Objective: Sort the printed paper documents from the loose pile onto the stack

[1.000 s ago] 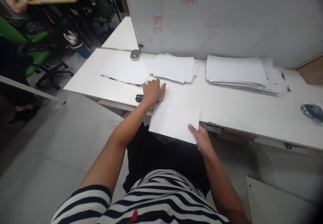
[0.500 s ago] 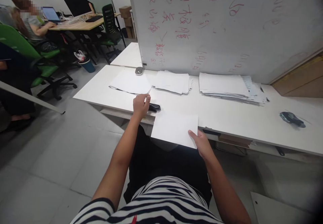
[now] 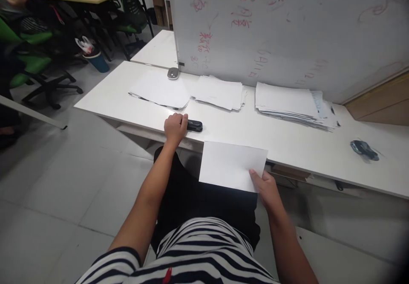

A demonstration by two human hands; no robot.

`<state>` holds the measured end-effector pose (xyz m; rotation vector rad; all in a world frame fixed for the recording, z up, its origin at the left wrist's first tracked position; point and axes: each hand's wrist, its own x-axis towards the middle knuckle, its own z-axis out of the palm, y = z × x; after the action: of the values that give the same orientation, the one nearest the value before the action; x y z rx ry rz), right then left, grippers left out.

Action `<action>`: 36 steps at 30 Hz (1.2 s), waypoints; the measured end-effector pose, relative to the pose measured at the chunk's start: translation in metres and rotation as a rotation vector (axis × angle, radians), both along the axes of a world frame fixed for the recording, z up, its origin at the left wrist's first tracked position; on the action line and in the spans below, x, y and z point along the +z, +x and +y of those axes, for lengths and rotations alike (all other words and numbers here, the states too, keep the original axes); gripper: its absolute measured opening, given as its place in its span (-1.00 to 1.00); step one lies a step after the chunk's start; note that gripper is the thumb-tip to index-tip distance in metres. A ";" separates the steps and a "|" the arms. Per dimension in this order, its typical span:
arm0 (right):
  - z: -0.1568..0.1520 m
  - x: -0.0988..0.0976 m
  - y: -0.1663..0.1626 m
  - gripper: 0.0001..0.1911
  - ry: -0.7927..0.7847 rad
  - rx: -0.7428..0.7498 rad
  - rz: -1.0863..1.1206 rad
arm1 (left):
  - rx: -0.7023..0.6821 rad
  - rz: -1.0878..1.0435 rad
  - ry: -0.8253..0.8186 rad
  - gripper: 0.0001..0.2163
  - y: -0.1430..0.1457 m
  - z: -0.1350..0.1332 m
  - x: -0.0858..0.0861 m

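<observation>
My left hand [image 3: 174,127] rests curled on the white table [image 3: 287,141], its fingers closed round the near end of a small black stapler [image 3: 194,125]. My right hand [image 3: 267,187] pinches the lower right corner of a white sheet of paper [image 3: 231,165], which hangs over the table's front edge. Behind the stapler lie a thin paper stack [image 3: 159,88], a middle stack [image 3: 220,92] and a thicker stack [image 3: 289,100].
A whiteboard [image 3: 287,24] with red writing stands along the back of the table. A grey round object [image 3: 172,73] sits by its foot. A dark object [image 3: 363,149] lies at the right. Green chairs [image 3: 30,62] and another person's desk are at far left.
My left hand left the spot near the paper stacks and closed on the black stapler. The sheet in my right hand shifted slightly right and toward me.
</observation>
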<state>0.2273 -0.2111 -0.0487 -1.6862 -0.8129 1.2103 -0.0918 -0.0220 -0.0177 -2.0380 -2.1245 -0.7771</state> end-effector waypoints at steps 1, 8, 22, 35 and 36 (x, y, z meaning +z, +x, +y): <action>-0.002 0.001 0.001 -0.51 0.006 -0.003 0.012 | 0.004 -0.005 0.001 -0.58 0.000 0.000 -0.001; -0.002 -0.002 -0.001 -0.51 0.008 -0.028 0.039 | -0.004 -0.018 -0.012 -0.57 0.001 0.000 0.000; 0.003 -0.009 -0.007 -0.48 -0.012 -0.030 0.050 | -0.005 -0.049 0.022 -0.61 -0.001 0.001 -0.002; 0.059 0.040 0.057 -0.52 0.281 -0.223 -0.082 | -0.048 -0.022 0.078 -0.53 -0.004 0.002 -0.002; 0.082 0.052 0.076 -0.53 0.337 -0.247 -0.157 | -0.050 -0.017 0.080 -0.53 -0.004 0.002 -0.002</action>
<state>0.3030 -0.1287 0.0035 -1.5594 -0.8235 0.7346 -0.0956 -0.0196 -0.0196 -2.0583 -2.0240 -0.8748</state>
